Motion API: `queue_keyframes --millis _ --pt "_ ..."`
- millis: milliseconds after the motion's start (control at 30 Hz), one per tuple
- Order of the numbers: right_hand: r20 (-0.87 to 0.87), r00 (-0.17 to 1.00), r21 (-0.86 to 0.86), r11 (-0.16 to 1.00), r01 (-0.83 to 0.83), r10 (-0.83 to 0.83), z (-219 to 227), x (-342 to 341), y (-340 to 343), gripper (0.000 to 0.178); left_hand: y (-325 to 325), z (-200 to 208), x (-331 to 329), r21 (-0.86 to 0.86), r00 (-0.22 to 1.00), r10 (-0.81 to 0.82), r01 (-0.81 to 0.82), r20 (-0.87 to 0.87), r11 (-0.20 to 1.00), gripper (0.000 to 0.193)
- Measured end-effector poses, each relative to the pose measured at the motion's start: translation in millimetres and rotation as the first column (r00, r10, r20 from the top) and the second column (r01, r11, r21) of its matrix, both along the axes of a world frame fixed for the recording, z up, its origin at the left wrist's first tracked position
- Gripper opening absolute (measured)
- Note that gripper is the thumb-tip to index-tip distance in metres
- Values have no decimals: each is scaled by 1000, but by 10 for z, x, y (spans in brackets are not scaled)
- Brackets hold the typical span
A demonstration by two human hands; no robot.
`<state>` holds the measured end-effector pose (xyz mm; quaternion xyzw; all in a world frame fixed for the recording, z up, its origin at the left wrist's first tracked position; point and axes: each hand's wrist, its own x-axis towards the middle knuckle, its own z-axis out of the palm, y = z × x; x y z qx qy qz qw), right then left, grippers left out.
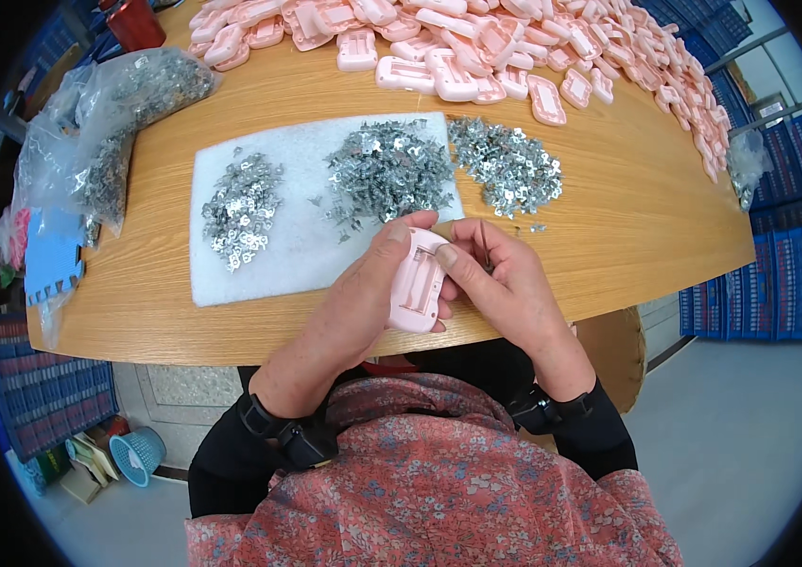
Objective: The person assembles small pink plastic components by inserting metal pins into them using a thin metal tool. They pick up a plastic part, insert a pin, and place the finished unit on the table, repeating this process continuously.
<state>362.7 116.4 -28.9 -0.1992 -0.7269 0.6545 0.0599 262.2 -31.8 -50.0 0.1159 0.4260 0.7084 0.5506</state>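
My left hand (372, 269) is closed round a pale pink plastic casing (417, 295), held tilted over the table's near edge. A rectangular recess with slots shows on the casing's upward side. Against the casing's upper right edge is my right hand (500, 274), its thumb and curled forefinger brought together; anything small between them is hidden. Just beyond my hands, a heap of small shiny metal clips (391, 175) lies on a white foam sheet (306, 269). A smaller pile of flat metal pieces (242, 208) is at the sheet's left, and another metal pile (509, 170) rests right of it.
A large mound of pink casings (486, 47) covers the far side of the wooden table (628, 189). At left are a clear bag of metal parts (136, 99), a blue foam mat (53, 250) and a red canister (134, 26). Blue racks (765, 283) stand at right.
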Motion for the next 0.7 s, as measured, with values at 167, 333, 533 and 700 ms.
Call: queue_keyframes --millis 167,333,533,700 --pt "43 999 -65 998 7 -4 78 -2 -13 18 -30 18 -1 27 999 -35 35 12 999 52" --pt "24 999 27 999 -23 22 28 23 76 21 -96 82 -69 -161 822 -89 -3 -563 987 40" --pt "10 1000 39 999 -23 23 158 16 40 19 -71 160 -98 -217 565 -161 -33 -809 976 39" --pt "-165 982 -121 990 76 -96 79 50 -16 15 -69 144 -154 -112 977 39 -64 -208 992 34"
